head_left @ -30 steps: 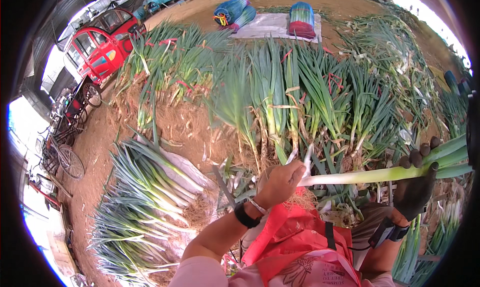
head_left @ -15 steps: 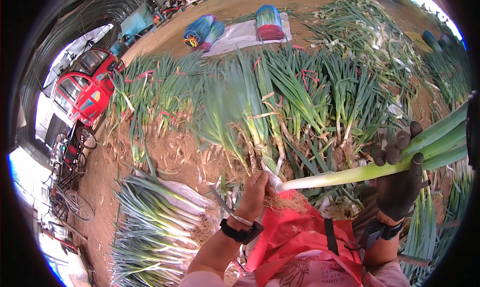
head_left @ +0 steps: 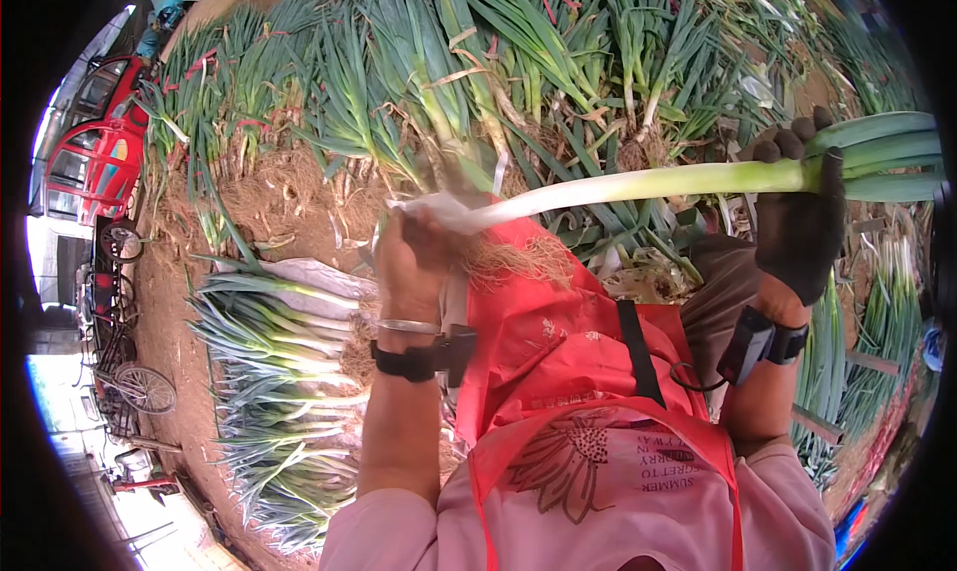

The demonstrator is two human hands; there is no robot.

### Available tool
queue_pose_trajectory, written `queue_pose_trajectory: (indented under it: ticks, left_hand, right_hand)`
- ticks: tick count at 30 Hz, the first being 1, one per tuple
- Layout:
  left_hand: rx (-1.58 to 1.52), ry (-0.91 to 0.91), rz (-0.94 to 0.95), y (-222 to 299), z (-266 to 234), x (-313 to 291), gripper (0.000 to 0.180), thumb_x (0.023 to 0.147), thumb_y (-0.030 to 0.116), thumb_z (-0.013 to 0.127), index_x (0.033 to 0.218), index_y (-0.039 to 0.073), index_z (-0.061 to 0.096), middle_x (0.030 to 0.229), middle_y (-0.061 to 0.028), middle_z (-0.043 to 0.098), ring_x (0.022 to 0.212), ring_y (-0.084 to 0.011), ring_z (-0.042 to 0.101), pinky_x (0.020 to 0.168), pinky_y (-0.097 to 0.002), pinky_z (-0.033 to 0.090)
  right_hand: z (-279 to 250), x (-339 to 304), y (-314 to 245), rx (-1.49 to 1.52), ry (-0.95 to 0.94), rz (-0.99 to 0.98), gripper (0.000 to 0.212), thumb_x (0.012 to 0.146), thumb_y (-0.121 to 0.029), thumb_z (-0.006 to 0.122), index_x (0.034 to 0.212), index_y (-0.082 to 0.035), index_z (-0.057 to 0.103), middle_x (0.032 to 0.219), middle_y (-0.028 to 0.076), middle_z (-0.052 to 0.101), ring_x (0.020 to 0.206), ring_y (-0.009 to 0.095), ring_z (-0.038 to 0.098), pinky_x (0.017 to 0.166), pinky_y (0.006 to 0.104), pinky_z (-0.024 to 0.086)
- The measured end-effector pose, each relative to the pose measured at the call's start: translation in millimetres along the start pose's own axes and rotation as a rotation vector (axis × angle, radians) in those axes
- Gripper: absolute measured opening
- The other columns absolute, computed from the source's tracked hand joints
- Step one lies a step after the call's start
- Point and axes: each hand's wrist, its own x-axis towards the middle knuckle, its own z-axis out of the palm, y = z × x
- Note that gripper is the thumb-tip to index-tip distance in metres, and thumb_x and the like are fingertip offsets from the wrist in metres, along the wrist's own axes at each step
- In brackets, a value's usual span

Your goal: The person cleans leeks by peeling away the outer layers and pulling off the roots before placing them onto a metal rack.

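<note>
A long green onion (head_left: pixel 638 184) with a white shank, stringy roots and green tops lies sideways across the space before my red apron. My right hand (head_left: pixel 797 212), in a dark glove, is closed around its green part, the thumb across it. My bare left hand (head_left: pixel 411 257) is closed beside the root end, holding a whitish, somewhat blurred outer skin (head_left: pixel 444 210) of the onion. The pale roots (head_left: pixel 523 262) hang between that hand and the apron (head_left: pixel 558 322).
Tied bunches of green onions (head_left: pixel 399 53) stand in a row ahead. Trimmed ones (head_left: pixel 269 372) lie side by side on a pale sheet at left, and more bunches (head_left: pixel 887 302) are at right. A red vehicle (head_left: pixel 105 142) and a bicycle (head_left: pixel 145 387) stand at far left.
My left hand has moved left, with the pale skin now stretched out from the root end. My right hand still grips the onion, and the view has tilted down toward my apron.
</note>
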Motion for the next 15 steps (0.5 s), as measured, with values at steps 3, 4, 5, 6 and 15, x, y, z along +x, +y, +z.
queue_pose_trajectory:
  ticks: [3,4,5,6,15]
  left_hand:
    - [0.204,-0.023,0.189,22.8,-26.9,10.9,0.025,0.100,0.020,0.043,0.098,0.003,0.062,0.086,-0.0093,0.071,0.076,-0.0178,0.069,0.063,-0.0263,0.058]
    - [0.250,0.059,0.274,37.0,-42.3,15.3,0.024,0.099,0.020,0.044,0.096,0.004,0.061,0.088,-0.0087,0.071,0.075,-0.0182,0.069,0.060,-0.0267,0.057]
    - [0.292,0.138,0.353,46.9,-52.7,20.5,0.022,0.099,0.021,0.046,0.094,0.006,0.061,0.090,-0.0080,0.071,0.074,-0.0186,0.069,0.057,-0.0271,0.056]
    - [0.693,0.031,0.342,52.9,-38.8,7.7,0.018,0.094,0.020,0.055,0.098,0.004,0.062,0.099,-0.0101,0.069,0.073,-0.0171,0.067,0.056,-0.0271,0.053]
    - [1.838,-0.532,0.985,-4.3,58.9,-30.7,0.031,0.073,0.005,0.074,0.102,0.006,0.062,0.091,-0.0079,0.060,0.061,-0.0117,0.054,0.054,-0.0252,0.045]
  right_hand:
    - [-21.3,-2.3,4.2,0.059,0.054,0.024,0.040,0.093,-0.012,0.054,0.127,0.002,0.039,0.107,0.011,0.047,0.094,0.020,0.047,0.092,0.0376,0.038]
    - [-25.4,-4.1,2.8,0.020,0.118,0.007,0.040,0.093,-0.013,0.054,0.127,0.003,0.040,0.109,0.012,0.048,0.096,0.021,0.048,0.094,0.0384,0.038]
    - [-31.7,-4.4,2.2,-0.026,0.180,-0.012,0.039,0.093,-0.013,0.053,0.126,0.003,0.040,0.110,0.013,0.049,0.098,0.022,0.049,0.095,0.0391,0.038]
    - [-41.7,-2.9,0.2,-0.031,0.181,-0.015,0.039,0.093,-0.013,0.053,0.126,0.003,0.040,0.110,0.013,0.049,0.098,0.022,0.049,0.095,0.0391,0.038]
    - [-34.0,5.6,-1.0,-0.012,0.035,0.018,0.042,0.093,-0.014,0.054,0.128,0.005,0.039,0.116,0.015,0.050,0.104,0.023,0.049,0.097,0.0397,0.038]
